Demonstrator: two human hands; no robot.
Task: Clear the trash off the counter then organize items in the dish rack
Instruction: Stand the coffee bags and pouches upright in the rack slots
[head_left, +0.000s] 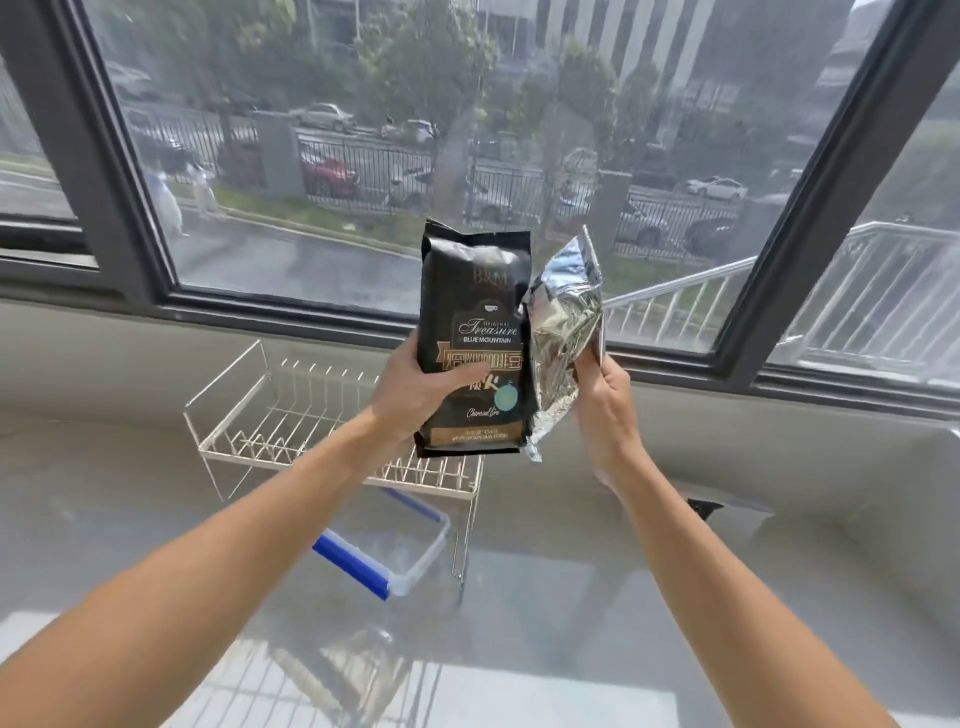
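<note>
Left hand (415, 387) wrapped round black coffee bag (475, 332), right hand (605, 410) pinching crumpled foil bag (563, 332); both lifted clear above dish rack (249, 415), likely for binning.

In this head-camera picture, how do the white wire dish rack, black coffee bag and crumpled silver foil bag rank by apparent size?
1. White wire dish rack, partly hidden.
2. Black coffee bag.
3. Crumpled silver foil bag.
Both bags are held nearer the camera, so true sizes remain unsure.

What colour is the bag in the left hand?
Black with gold print, seen in the head view: coffee bag, left hand.
</note>
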